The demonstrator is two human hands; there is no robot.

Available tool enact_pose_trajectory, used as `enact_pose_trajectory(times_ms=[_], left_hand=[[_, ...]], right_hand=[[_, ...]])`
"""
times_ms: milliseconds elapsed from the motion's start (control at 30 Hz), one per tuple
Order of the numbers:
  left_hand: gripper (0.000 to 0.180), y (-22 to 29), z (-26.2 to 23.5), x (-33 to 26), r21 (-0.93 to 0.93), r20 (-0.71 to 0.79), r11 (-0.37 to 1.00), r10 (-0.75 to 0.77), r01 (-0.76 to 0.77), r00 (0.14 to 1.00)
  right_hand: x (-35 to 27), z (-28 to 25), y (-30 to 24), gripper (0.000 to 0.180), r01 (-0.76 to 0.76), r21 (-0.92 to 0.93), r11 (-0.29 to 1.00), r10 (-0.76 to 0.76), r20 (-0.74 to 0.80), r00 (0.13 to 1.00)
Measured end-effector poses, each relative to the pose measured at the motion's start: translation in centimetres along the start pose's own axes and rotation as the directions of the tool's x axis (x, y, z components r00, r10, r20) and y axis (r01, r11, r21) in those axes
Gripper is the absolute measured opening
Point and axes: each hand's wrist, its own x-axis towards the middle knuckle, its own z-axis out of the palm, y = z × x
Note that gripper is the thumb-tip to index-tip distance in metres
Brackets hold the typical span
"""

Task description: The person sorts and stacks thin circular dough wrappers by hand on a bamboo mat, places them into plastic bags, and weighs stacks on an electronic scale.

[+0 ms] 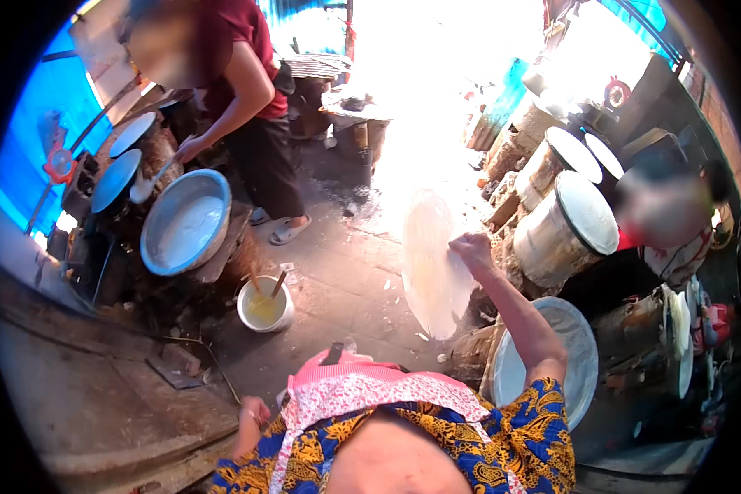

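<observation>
My right hand (472,251), at the end of an outstretched arm, is closed at the right edge of a thin, pale, translucent rice sheet (430,267). The sheet hangs as a long oval over the floor, its lower end ragged. Whether a stick lies inside my fist cannot be seen. Low at my left side, my left hand (255,409) has its fingers curled in, with nothing visible in it. Below my right forearm stands a wide round pan (558,362) with a pale, whitish surface, partly covered by my arm.
On the right are drum-like stoves with white round tops (586,212). At left a co-worker (251,90) holds a ladle (142,189) near a large basin (146,239) of white liquid. A white bucket (265,326) with yellowish liquid stands on the floor. Another person (675,255) is at far right.
</observation>
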Motion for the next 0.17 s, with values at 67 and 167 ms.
enact_pose_trajectory(times_ms=[67, 167], left_hand=[[0.013, 12.0, 7.6, 2.3, 0.004, 0.111, 0.977, 0.212, -0.214, 0.971], [0.009, 27.9, 16.7, 4.8, 0.179, 0.28, 0.874, 0.394, -0.451, 0.876]], right_hand=[[5.0, -1.6, -1.2, 0.022, -0.011, 0.046, 0.999, 0.012, -0.012, 1.0], [11.3, -2.0, 1.6, 0.019, -0.121, 0.234, 0.965, 0.116, 0.038, 0.993]])
